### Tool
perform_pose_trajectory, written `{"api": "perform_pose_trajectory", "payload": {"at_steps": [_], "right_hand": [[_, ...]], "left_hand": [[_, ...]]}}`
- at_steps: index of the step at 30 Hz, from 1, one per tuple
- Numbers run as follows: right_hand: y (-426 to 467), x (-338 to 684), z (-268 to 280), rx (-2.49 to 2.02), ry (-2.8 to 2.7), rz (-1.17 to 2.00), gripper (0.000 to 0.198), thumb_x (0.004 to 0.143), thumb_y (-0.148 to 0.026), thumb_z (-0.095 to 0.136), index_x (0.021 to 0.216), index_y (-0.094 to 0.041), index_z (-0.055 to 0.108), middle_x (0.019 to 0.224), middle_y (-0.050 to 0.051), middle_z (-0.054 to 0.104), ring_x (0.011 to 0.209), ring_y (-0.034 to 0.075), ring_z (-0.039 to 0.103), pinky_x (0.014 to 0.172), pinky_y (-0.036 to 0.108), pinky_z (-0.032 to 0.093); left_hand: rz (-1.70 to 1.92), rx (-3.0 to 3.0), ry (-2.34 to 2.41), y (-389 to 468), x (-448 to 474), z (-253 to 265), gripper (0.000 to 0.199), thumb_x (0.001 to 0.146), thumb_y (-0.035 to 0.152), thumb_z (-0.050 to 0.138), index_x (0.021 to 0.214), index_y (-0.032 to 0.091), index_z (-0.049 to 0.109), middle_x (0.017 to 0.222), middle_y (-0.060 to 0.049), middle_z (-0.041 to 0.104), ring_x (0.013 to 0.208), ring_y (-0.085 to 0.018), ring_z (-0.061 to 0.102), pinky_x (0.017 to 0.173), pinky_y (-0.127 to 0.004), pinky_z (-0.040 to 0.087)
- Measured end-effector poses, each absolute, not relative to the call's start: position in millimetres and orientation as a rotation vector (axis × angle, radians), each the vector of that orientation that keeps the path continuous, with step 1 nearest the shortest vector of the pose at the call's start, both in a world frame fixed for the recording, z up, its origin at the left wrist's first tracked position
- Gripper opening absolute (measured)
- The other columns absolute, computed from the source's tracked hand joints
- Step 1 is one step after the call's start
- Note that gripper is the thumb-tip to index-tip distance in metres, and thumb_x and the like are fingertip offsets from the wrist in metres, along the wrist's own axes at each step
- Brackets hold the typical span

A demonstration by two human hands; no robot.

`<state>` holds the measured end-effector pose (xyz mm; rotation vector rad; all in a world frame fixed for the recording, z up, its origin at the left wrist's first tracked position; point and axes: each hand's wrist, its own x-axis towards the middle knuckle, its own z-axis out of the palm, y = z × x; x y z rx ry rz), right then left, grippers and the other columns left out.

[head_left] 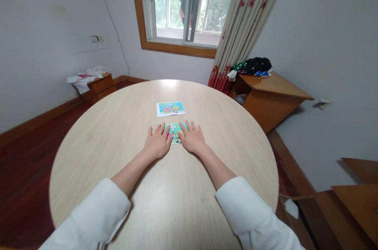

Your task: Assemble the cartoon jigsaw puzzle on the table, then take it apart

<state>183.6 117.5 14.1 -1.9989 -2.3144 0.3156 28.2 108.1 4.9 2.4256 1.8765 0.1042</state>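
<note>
A colourful cartoon picture (176, 138) lies on the round wooden table (174, 199), its two sides covered by my hands. My left hand (158, 140) rests flat on its left side with the fingers spread. On the right side my right hand (191, 136) lies flat too, fingers apart and pointing away from me. Between the thumbs a part of the printed cartoon figures shows. Just beyond my fingertips lies a second cartoon picture (170, 108) with a white left edge, touched by neither hand.
Behind the table is a window (183, 6) with a person outside, partly hidden by its frame. A curtain (239, 17) hangs beside it. At the right stands a wooden cabinet (277, 88) with dark cloth on top; at the left, a small cabinet (103, 84) bears papers or cloth.
</note>
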Motion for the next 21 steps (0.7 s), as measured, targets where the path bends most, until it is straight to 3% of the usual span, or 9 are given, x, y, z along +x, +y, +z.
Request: {"api": "perform_pose_trajectory", "payload": {"at_steps": [21], "right_hand": [[119.1, 186.0, 14.6, -2.023, -2.278, 0.358, 0.061, 0.095, -0.050, 0.017, 0.149, -0.022, 0.018, 0.157, 0.004, 0.012, 0.144, 0.026, 0.007, 0.115, 0.048, 0.004]], "left_hand": [[0.106, 2.295, 1.995, 111.2, 22.7, 7.6, 0.063, 0.094, 0.047, 0.014, 0.145, 0.013, 0.029, 0.153, -0.016, 0.021, 0.142, -0.028, 0.020, 0.113, -0.055, 0.011]]}}
